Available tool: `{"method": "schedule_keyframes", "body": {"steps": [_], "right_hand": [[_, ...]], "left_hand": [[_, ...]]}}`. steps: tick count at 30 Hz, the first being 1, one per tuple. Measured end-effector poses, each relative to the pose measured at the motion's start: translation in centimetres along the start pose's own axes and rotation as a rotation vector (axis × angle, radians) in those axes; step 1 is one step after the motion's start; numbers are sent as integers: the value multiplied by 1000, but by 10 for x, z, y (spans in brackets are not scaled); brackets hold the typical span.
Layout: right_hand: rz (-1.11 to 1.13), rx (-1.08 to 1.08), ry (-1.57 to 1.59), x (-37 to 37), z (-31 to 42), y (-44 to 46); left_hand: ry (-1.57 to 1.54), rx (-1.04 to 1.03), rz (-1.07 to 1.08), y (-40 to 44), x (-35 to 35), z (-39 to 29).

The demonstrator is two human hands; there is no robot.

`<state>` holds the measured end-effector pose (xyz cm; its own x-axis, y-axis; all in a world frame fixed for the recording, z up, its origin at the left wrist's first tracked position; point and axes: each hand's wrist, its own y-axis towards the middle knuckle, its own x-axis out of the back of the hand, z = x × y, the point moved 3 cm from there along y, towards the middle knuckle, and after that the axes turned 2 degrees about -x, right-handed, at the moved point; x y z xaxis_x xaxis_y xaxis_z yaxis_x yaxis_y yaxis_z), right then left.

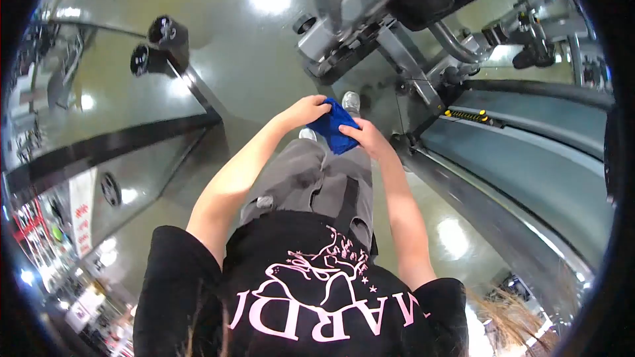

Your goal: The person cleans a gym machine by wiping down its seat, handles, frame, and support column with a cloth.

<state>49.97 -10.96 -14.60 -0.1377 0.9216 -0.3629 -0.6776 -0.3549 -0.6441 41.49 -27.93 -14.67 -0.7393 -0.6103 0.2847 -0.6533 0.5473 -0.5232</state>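
Note:
A blue cloth (337,129), bunched and folded, hangs between my two hands in front of my legs. My left hand (307,111) grips its upper left part, with the fingertips closed over the edge. On the other side, my right hand (365,137) pinches the cloth between thumb and fingers. Part of the fingers of each hand is hidden behind the fabric. Below the cloth are my grey trousers (297,172) and light shoes (351,101).
Ahead stands a grey and black exercise machine (390,33) with a padded seat. A treadmill (522,132) runs along the right. To the left is a dark metal rack frame (119,142) with padded rollers (168,32). The floor (251,46) is smooth and shiny.

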Motion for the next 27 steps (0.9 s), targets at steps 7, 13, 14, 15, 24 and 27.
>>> {"method": "schedule_keyframes", "body": {"steps": [7,13,14,15,24,27], "right_hand": [[6,78,-244,-47,66,-26],[-285,458,-928,-51,128,-17],[-302,476,-973,-52,139,-13],[-301,540,-978,-53,148,-10],[-590,1255,-1571,-51,238,1],[-761,1425,-1634,-51,260,21]], "left_hand": [[-348,-28,-141,-48,24,-11],[-186,-271,-453,-47,49,-38],[-96,-314,-534,-42,53,-41],[-199,-256,-535,-37,56,-44],[-719,-805,-497,-11,130,-111],[-836,-884,-406,6,161,-123]]}}
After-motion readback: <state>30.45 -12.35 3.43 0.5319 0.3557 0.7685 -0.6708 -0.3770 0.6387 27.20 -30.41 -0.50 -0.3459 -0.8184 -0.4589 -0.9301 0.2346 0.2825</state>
